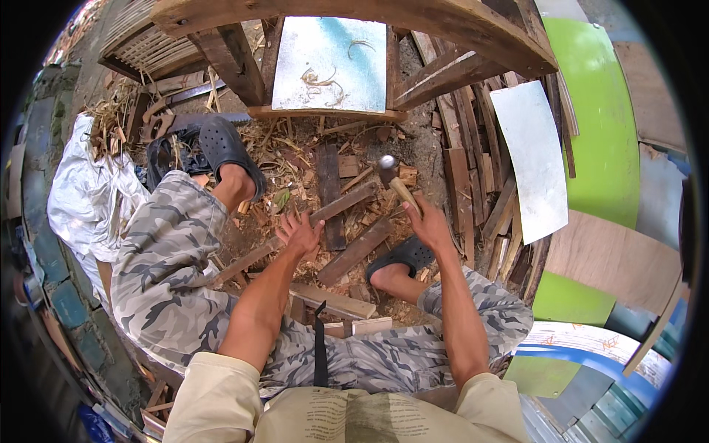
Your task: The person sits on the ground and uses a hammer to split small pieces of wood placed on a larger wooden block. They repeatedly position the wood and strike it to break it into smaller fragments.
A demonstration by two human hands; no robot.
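My right hand [430, 224] grips a hammer [399, 189] by its wooden handle, with the metal head pointing up and away from me. Fingers spread, my left hand [299, 233] rests on a long, narrow wooden strip [343, 203] that slants from lower left to upper right. A shorter dark board [357, 251] lies between my two hands on the ground. Another dark plank [330, 192] passes beneath the strip, its far end toward the wooden frame. Whether a nail is in the strip I cannot tell.
Ahead stands a wooden frame [354, 9] around a pale panel [325, 66]. Stacked wood strips [461, 184] and a white sheet [530, 159] lie to the right, beside green panels [594, 111]. A handsaw [185, 120] and white sack [92, 192] are at left. Wood scraps litter the ground.
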